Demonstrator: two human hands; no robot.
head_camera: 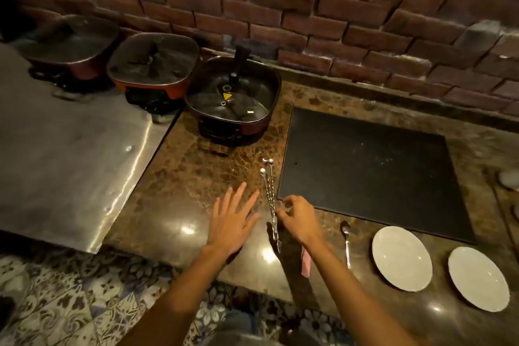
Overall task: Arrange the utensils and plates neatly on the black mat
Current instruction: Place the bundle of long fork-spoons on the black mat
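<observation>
- Skewers (269, 194): three thin metal ones, bunched side by side on the brown stone counter (196, 177), just left of the black mat (365, 171).
- Right hand (300, 218): fingers curled, tips pinching at the skewers' near ends; firm grip or mere touch, cannot tell.
- Left hand (231, 219): fingers spread wide, flat above the counter, just left of the skewers, holding nothing.
- Spoon (346, 241) and two white plates (401, 258) (478, 278): on the counter along the mat's near edge.
</observation>
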